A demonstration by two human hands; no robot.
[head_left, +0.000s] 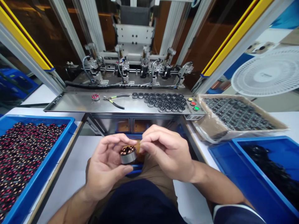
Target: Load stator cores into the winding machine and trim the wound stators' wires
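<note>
A small motor stator point(128, 155) with copper windings and a silvery metal ring sits in my left hand point(106, 166), tilted between the fingers and the thumb. Just to its right, my right hand point(167, 152) is closed, thumb and index fingertip pinched together beside the stator. Whatever is in that pinch, if anything, is too small to make out. Both hands are above my lap, in front of the steel ledge point(67, 104).
Pliers point(115, 100), a red-wound stator point(95, 97) and several dark round parts point(163, 101) lie on the ledge, beside a button box point(195, 107). A blue tray of stators point(72, 124) stands left. Right are a carton point(217, 133), a blue bin point(235, 155) and a fan point(266, 73).
</note>
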